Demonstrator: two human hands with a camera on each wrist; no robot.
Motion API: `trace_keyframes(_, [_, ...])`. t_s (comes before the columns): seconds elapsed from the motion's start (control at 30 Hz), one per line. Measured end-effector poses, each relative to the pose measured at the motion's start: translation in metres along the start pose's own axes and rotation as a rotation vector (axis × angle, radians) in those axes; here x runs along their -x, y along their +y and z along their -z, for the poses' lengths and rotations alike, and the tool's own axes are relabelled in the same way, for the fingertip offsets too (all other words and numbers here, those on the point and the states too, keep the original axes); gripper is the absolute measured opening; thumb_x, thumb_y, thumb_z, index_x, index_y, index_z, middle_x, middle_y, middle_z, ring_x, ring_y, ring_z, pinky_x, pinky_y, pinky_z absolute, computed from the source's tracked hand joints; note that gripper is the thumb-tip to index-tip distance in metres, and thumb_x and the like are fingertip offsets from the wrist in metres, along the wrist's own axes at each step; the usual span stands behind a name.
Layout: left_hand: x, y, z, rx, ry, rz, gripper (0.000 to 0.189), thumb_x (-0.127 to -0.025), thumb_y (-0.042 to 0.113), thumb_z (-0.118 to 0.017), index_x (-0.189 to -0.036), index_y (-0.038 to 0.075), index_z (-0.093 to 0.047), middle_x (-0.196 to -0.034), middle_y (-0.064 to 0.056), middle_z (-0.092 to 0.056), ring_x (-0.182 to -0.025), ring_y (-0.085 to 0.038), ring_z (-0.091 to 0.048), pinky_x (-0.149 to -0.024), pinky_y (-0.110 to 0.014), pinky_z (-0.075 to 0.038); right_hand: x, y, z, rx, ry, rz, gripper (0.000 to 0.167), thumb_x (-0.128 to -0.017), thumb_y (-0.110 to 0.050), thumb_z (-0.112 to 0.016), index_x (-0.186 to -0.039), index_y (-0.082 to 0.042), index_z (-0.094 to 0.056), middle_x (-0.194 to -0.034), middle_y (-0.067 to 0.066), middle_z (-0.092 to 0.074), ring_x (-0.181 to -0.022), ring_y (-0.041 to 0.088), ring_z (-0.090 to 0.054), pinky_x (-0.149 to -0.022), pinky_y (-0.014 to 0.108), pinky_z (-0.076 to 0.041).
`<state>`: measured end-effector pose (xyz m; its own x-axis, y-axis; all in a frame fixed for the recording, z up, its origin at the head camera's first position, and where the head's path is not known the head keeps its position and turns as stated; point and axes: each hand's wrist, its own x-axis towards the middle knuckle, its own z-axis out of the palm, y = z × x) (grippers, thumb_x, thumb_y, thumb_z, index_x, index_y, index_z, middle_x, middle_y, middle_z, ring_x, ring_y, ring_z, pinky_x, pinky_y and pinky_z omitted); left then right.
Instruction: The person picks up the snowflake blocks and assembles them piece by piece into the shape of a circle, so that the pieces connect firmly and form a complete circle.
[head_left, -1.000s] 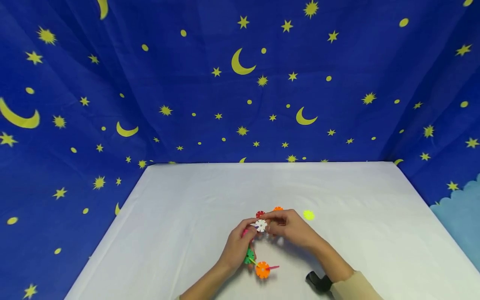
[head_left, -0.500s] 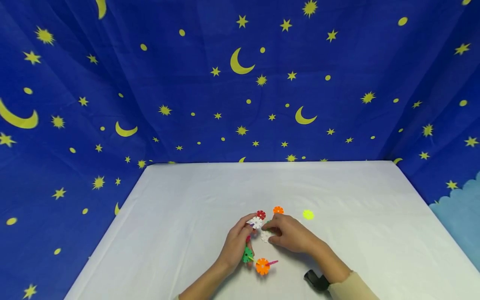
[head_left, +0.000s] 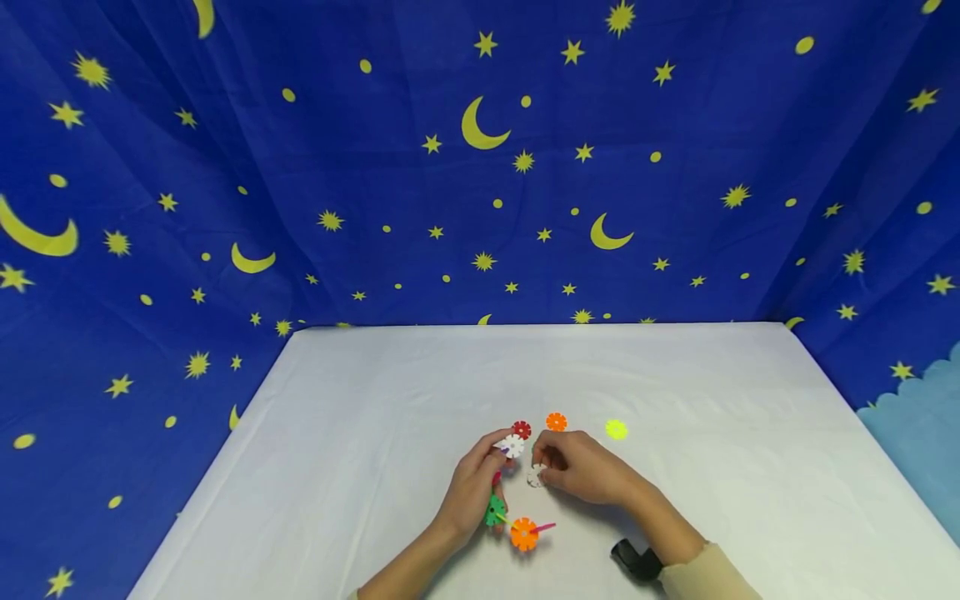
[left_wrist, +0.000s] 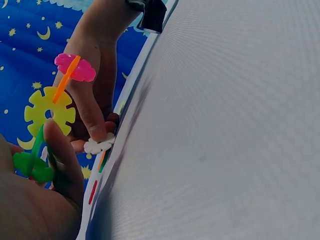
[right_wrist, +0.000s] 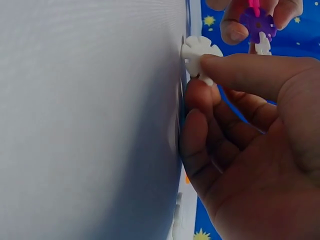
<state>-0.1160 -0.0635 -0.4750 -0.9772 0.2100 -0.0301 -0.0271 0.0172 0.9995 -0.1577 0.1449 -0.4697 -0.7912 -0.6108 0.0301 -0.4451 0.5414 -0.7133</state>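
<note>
A chain of notched plastic snowflake discs hangs from my left hand (head_left: 471,483), which holds it between thumb and fingers. In the head view the chain shows a white disc (head_left: 513,446) at its upper end, a green disc (head_left: 494,510) and an orange disc (head_left: 524,534). A purple disc (right_wrist: 256,26) of the chain appears in the right wrist view, and a yellow disc (left_wrist: 42,112) and a pink disc (left_wrist: 76,68) in the left. To the right, my right hand (head_left: 588,468) pinches a separate white disc (right_wrist: 196,54) between thumb and index finger, close over the table.
Beyond the hands, a red disc (head_left: 522,430), an orange disc (head_left: 557,422) and a yellow disc (head_left: 617,429) lie on the white table (head_left: 390,392). A black device (head_left: 636,562) sits at the right wrist. Blue curtains (head_left: 420,183) with stars and moons surround the table.
My right hand has come away from the white end of the chain, shifted down and right, and taken the separate white disc. The left hand has stayed nearly in place with the chain.
</note>
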Motion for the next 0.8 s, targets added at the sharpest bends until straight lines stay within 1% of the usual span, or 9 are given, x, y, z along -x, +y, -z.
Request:
trace_keyframes(0.23, [-0.0009,-0.0014,0.0,0.005,0.002,0.01,0.035,-0.1,0.011,-0.043,-0.133,0.007,-0.053,-0.101,-0.025,-0.056,-0.041,-0.013,-0.047,-0.032,-0.026,-0.043,0.0013,0.003,0.0027,-0.065,0.003,-0.009,0.013,-0.086,-0.01,-0.071,-0.093,-0.017,-0.063,-0.078,-0.008,-0.059,-0.071,0.009,-0.055,-0.065,0.026,-0.049])
trace_keyframes(0.5, [0.0001,-0.0003,-0.0004,0.004,0.014,-0.002,0.035,-0.101,0.012,-0.043,-0.134,0.008,-0.053,-0.099,-0.018,-0.058,-0.043,-0.015,-0.046,-0.034,-0.027,-0.043,0.0036,0.0047,0.0064,-0.126,0.02,-0.012,0.012,-0.087,-0.01,-0.069,-0.094,-0.016,-0.062,-0.078,-0.007,-0.059,-0.07,0.012,-0.055,-0.06,0.027,-0.049])
trace_keyframes(0.8, [-0.0012,-0.0014,-0.0002,-0.014,0.009,0.016,0.034,-0.1,0.011,-0.042,-0.132,0.008,-0.054,-0.099,-0.022,-0.057,-0.042,-0.013,-0.047,-0.035,-0.024,-0.043,0.0046,0.0041,0.0097,-0.203,0.049,-0.016,0.011,-0.088,-0.01,-0.068,-0.098,-0.009,-0.063,-0.079,-0.002,-0.061,-0.068,0.014,-0.056,-0.057,0.029,-0.051])
